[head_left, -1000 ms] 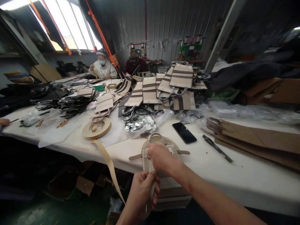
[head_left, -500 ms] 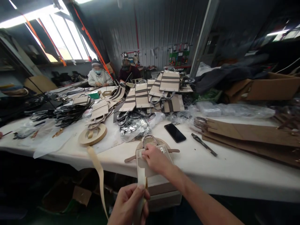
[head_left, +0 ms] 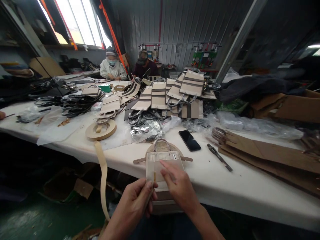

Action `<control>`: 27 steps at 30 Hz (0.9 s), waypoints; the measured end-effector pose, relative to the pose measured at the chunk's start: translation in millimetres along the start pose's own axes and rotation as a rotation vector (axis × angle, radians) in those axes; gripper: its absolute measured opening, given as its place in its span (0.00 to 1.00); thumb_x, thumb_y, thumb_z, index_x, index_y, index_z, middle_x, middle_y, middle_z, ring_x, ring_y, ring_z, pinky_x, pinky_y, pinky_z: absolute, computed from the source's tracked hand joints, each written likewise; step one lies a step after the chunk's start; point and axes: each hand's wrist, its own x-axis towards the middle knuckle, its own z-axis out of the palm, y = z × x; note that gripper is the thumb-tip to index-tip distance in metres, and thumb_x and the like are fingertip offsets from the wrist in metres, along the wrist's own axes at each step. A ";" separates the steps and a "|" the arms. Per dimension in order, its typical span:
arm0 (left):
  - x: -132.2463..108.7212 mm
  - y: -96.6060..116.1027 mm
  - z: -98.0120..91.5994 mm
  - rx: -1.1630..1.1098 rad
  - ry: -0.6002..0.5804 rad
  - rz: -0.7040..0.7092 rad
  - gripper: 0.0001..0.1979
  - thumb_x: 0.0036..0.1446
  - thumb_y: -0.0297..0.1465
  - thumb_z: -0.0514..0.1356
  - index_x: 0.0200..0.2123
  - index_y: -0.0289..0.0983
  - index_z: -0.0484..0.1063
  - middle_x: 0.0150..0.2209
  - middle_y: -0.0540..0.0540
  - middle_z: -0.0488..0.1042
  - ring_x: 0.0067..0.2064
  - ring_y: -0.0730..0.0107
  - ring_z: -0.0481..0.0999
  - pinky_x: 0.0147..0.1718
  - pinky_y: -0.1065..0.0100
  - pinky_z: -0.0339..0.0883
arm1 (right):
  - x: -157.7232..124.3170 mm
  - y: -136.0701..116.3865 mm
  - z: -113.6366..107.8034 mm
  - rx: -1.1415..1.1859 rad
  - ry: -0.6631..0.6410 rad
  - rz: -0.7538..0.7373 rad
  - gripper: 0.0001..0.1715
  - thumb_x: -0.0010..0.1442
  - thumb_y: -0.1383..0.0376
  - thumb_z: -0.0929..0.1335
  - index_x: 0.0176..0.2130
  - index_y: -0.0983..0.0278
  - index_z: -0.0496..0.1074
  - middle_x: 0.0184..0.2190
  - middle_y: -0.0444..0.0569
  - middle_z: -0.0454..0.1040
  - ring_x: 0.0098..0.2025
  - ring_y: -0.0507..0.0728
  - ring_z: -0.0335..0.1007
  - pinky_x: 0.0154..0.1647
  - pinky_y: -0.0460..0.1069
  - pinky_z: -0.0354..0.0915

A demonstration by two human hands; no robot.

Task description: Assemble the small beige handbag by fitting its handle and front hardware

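Observation:
A beige handbag [head_left: 166, 165] with darker bands lies at the table's front edge, its lower part over the edge. Its wrapped handle [head_left: 161, 144] points away from me, and brown straps stick out at both sides. My left hand [head_left: 142, 196] is closed in a pinch on a strip of tape, whose pale end stands up against the bag's left side. My right hand [head_left: 178, 183] hovers over the bag's middle with fingers stretched and thumb apart, holding nothing visible. Left of the bag lies a tape roll [head_left: 108, 133]; its loose tape [head_left: 102, 173] hangs off the edge.
A phone [head_left: 190, 140] and a metal hand tool [head_left: 220, 157] lie right of the bag. Brown bag pieces [head_left: 265, 156] are stacked further right. Beige striped panels [head_left: 160, 95] and plastic-wrapped handles pile up behind. Two people [head_left: 113, 68] sit across the table.
My right hand has drawn back from the bag's upper left, its fingers opening out. The left hand still pinches the tape strip and sits slightly higher against the bag. The view has shifted.

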 end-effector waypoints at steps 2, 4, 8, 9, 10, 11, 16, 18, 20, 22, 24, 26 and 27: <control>4.9 -3.1 12.0 0.098 -0.028 0.027 0.29 0.71 0.56 0.60 0.39 0.34 0.80 0.28 0.46 0.77 0.24 0.70 0.72 0.23 0.72 0.66 | 1.3 -1.1 -27.8 0.163 0.073 0.136 0.22 0.77 0.51 0.69 0.60 0.58 0.84 0.59 0.56 0.84 0.61 0.66 0.81 0.67 0.62 0.74; 10.5 -5.1 24.0 0.147 -0.083 0.016 0.29 0.73 0.54 0.57 0.38 0.34 0.80 0.24 0.48 0.74 0.23 0.70 0.71 0.22 0.72 0.64 | 2.6 -2.4 -48.4 0.293 0.064 0.268 0.26 0.73 0.45 0.72 0.58 0.59 0.85 0.53 0.57 0.86 0.52 0.65 0.84 0.58 0.60 0.79; 19.8 -7.7 43.8 0.165 -0.174 -0.041 0.28 0.71 0.53 0.55 0.41 0.34 0.81 0.25 0.48 0.75 0.20 0.70 0.69 0.20 0.71 0.60 | 3.3 -4.1 -66.2 0.422 -0.045 0.455 0.34 0.64 0.42 0.79 0.58 0.61 0.85 0.48 0.55 0.87 0.45 0.62 0.83 0.48 0.55 0.79; 21.3 -8.9 47.4 0.172 -0.187 -0.039 0.28 0.71 0.53 0.56 0.39 0.34 0.81 0.25 0.48 0.75 0.20 0.70 0.70 0.20 0.71 0.60 | 2.8 -3.9 -67.3 0.427 -0.053 0.481 0.33 0.62 0.43 0.80 0.56 0.61 0.86 0.46 0.54 0.87 0.43 0.61 0.82 0.47 0.53 0.78; 22.5 -10.6 50.4 0.182 -0.197 -0.032 0.27 0.71 0.52 0.56 0.36 0.35 0.81 0.25 0.47 0.76 0.20 0.70 0.70 0.20 0.71 0.61 | 2.0 -3.5 -67.9 0.426 -0.056 0.498 0.31 0.61 0.43 0.80 0.53 0.62 0.87 0.43 0.53 0.87 0.41 0.60 0.81 0.44 0.52 0.76; 23.6 -12.8 52.8 0.190 -0.202 -0.024 0.27 0.71 0.51 0.56 0.33 0.35 0.79 0.25 0.47 0.76 0.20 0.70 0.71 0.20 0.71 0.61 | 0.9 -3.0 -68.3 0.418 -0.059 0.508 0.28 0.61 0.43 0.80 0.49 0.62 0.88 0.40 0.52 0.87 0.38 0.59 0.79 0.41 0.51 0.75; 32.8 -32.0 64.9 0.114 -0.116 -0.100 0.28 0.68 0.54 0.58 0.31 0.35 0.79 0.22 0.46 0.77 0.17 0.69 0.72 0.17 0.71 0.59 | -1.3 0.9 -73.1 0.248 -0.023 0.483 0.21 0.64 0.47 0.78 0.37 0.62 0.86 0.32 0.48 0.83 0.33 0.57 0.74 0.35 0.50 0.69; 40.4 -40.1 73.2 0.022 -0.094 -0.135 0.30 0.67 0.57 0.58 0.32 0.35 0.79 0.21 0.46 0.78 0.17 0.67 0.73 0.16 0.71 0.61 | 5.5 6.0 -75.4 0.139 0.012 0.418 0.19 0.66 0.49 0.77 0.38 0.62 0.86 0.36 0.49 0.84 0.35 0.58 0.76 0.36 0.51 0.69; 51.6 -45.0 83.5 -0.064 -0.079 -0.145 0.30 0.66 0.58 0.59 0.32 0.35 0.77 0.19 0.46 0.77 0.17 0.66 0.74 0.16 0.71 0.63 | 18.4 15.1 -75.3 0.042 0.006 0.302 0.16 0.69 0.52 0.74 0.39 0.61 0.85 0.39 0.49 0.85 0.40 0.59 0.78 0.39 0.51 0.70; 65.7 -45.8 94.3 -0.126 -0.050 -0.123 0.27 0.67 0.55 0.59 0.32 0.36 0.76 0.17 0.46 0.75 0.16 0.66 0.73 0.16 0.71 0.65 | 35.2 27.6 -72.1 -0.048 -0.024 0.173 0.14 0.72 0.55 0.72 0.39 0.60 0.84 0.40 0.49 0.84 0.42 0.59 0.78 0.42 0.51 0.70; 80.7 -43.6 104.2 -0.175 -0.007 -0.092 0.25 0.69 0.51 0.58 0.31 0.36 0.76 0.16 0.47 0.75 0.16 0.65 0.74 0.16 0.70 0.68 | 51.4 41.6 -66.9 -0.126 -0.046 0.071 0.13 0.73 0.59 0.71 0.39 0.61 0.84 0.39 0.49 0.83 0.42 0.58 0.78 0.42 0.51 0.69; 93.3 -40.9 112.3 -0.230 0.037 -0.098 0.23 0.70 0.48 0.58 0.30 0.36 0.75 0.16 0.46 0.75 0.16 0.65 0.75 0.18 0.68 0.72 | 63.7 54.4 -61.7 -0.171 -0.058 0.011 0.12 0.72 0.61 0.71 0.38 0.61 0.83 0.38 0.49 0.82 0.41 0.58 0.77 0.41 0.51 0.68; 97.9 -40.1 115.6 -0.258 0.053 -0.113 0.23 0.70 0.47 0.59 0.30 0.36 0.75 0.17 0.46 0.74 0.17 0.64 0.76 0.19 0.68 0.74 | 67.7 59.7 -59.6 -0.180 -0.068 -0.005 0.12 0.72 0.61 0.71 0.38 0.61 0.83 0.38 0.49 0.81 0.41 0.58 0.77 0.41 0.51 0.68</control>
